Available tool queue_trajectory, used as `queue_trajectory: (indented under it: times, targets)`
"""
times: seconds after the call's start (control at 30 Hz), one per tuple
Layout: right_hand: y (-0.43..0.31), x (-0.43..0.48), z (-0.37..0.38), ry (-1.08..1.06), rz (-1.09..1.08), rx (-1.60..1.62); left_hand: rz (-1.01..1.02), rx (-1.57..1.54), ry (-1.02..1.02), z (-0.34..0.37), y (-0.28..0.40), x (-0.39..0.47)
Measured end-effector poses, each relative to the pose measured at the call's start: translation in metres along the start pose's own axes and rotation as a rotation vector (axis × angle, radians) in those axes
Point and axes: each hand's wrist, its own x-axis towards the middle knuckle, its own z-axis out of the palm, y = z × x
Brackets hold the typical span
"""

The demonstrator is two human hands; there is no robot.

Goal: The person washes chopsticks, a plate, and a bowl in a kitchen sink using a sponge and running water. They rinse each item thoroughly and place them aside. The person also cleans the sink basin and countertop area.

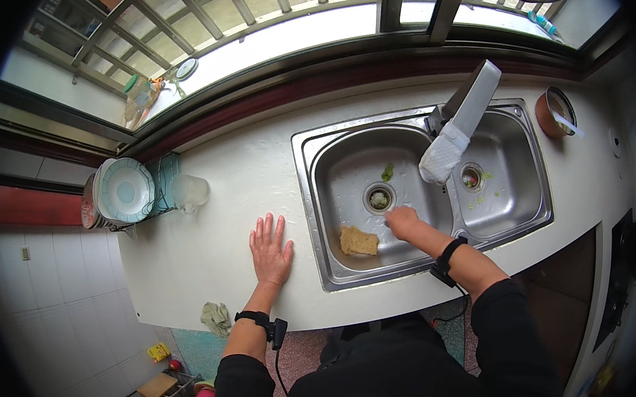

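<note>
My left hand (271,252) lies flat on the white countertop (222,258), left of the double sink, fingers apart and holding nothing. Over the larger steel basin (344,161), my right hand (404,223) is low, just beside the drain (379,199); its fingertips are hidden, so whether it holds something cannot be told. A yellowish sponge-like cloth (358,242) rests on the basin floor nearer to me. Green vegetable scraps (388,172) lie above the drain. The faucet (476,99), its spout end wrapped in white material (443,155), reaches over the divider.
Smaller basin (507,181) with scraps around its drain is at right; a brown pot (555,114) with a pale utensil stands beyond it. At left are a rack of plates (127,190) and a clear plastic cup (191,190). A crumpled green cloth (216,319) hangs at the counter's front edge.
</note>
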Motion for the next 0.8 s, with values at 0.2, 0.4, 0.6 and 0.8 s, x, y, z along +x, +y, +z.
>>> queue_trajectory:
  times: [0.2, 0.4, 0.6, 0.8]
  targets:
    - [0.027, -0.069, -0.043, 0.166, 0.009, 0.211, -0.019, -0.01, -0.017, -0.002, 0.0, -0.001]
    - [0.052, -0.15, -0.161, 1.116, 0.181, 0.647, -0.017, -0.017, -0.005, -0.003, 0.0, -0.003]
    - [0.02, -0.176, -0.234, 1.403, -0.122, 0.606, -0.008, -0.026, 0.024, -0.005, -0.001, -0.005]
    - [-0.016, -0.18, -0.256, 1.164, -0.33, 0.947, -0.006, -0.021, 0.023, -0.003, -0.002, -0.005]
